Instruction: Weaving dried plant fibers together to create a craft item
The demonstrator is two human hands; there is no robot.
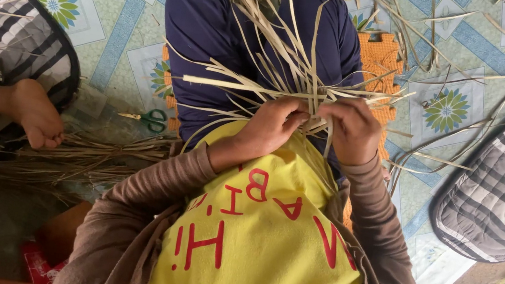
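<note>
Hemmed in by knees, with loose strips (287, 69) fanning outward. Left hand (277, 126) and right hand (353, 132), wrists bent, each pinching strips.

Single view only, head-mounted, so no overlap with any other camera. It looks almost straight down over the wearer's own chest: yellow shirt (260, 239) fills the bottom centre, very close to the lens. Forward direction is frame-up, past the shirt to the crossed legs in dark trousers (208, 34) and the patterned floor mat (118, 29) beyond. Close range; both hands sit just above the shirt, mid-frame. Left of the shirt, another person's bare foot (34, 112); right of it, a striped cushion (504, 186) at the frame edge.
</note>
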